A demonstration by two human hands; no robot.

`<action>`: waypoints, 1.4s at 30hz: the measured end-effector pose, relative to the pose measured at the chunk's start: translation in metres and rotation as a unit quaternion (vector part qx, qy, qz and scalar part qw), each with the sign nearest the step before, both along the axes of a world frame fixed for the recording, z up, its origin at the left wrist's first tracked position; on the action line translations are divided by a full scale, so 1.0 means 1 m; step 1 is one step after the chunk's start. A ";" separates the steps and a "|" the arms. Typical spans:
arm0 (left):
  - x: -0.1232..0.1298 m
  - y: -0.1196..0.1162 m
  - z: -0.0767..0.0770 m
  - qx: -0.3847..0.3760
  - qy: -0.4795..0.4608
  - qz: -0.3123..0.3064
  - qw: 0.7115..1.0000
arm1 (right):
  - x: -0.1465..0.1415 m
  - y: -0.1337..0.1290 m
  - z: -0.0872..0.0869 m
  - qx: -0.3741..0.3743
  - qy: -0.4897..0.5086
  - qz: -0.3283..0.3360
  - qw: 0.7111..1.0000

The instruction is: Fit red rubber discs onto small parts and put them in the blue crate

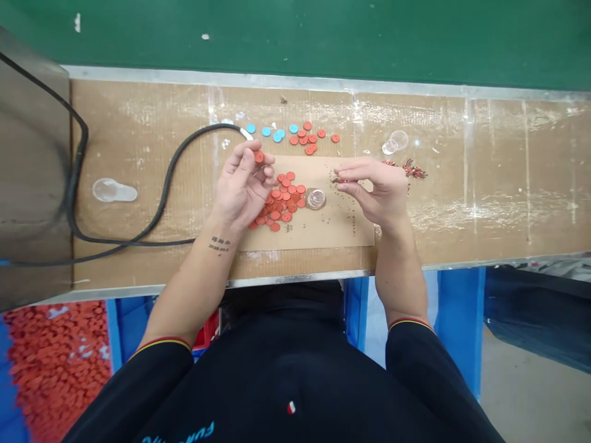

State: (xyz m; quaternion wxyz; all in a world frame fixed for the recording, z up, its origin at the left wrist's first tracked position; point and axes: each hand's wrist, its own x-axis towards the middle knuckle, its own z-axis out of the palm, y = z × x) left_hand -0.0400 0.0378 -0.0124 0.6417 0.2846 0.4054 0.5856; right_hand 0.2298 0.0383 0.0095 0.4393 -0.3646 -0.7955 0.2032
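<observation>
My left hand (240, 187) is raised over the left part of the cardboard sheet, thumb and index finger pinching a red disc (259, 157). Below it lies a heap of red discs (286, 198), partly hidden by the hand. My right hand (376, 184) hovers above the sheet's right side. Its fingertips close on a small dark-and-red piece (340, 180), too small to name. Similar small pieces (414, 170) form a pile just right of that hand. Between the hands stands a small clear round container (316, 198) beside the red heap.
Blue discs (279, 135) and loose red discs (311, 140) lie behind the cardboard sheet (323, 237). A black cable (168, 184) loops across the left. Clear plastic pieces (114, 191) lie on the bench. A bin of red discs (60, 363) stands below left.
</observation>
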 end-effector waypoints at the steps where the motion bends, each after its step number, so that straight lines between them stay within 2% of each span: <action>1: 0.000 0.001 -0.001 -0.002 0.004 0.005 1.000 | 0.000 0.000 0.000 -0.005 0.001 0.008 1.000; 10: -0.020 0.010 -0.012 -0.017 0.035 -0.005 0.999 | 0.003 -0.004 0.011 -0.038 -0.076 0.027 0.996; 15: -0.025 0.017 -0.023 -0.008 -0.003 0.012 1.000 | -0.001 -0.010 0.020 -0.052 -0.115 0.064 0.990; 19: -0.026 0.022 -0.030 0.018 -0.033 0.011 0.999 | -0.002 -0.012 0.022 -0.031 -0.129 0.075 0.988; 26: -0.024 0.020 -0.015 -0.005 -0.043 -0.010 0.999 | -0.001 -0.012 0.023 -0.023 -0.130 0.074 0.989; 33: -0.028 0.029 -0.007 -0.029 -0.040 -0.023 0.999 | -0.006 -0.014 0.023 -0.029 -0.145 0.062 0.987; 42: -0.024 0.022 0.016 -0.042 -0.007 -0.021 0.999 | -0.006 -0.011 0.022 0.017 -0.141 0.084 0.986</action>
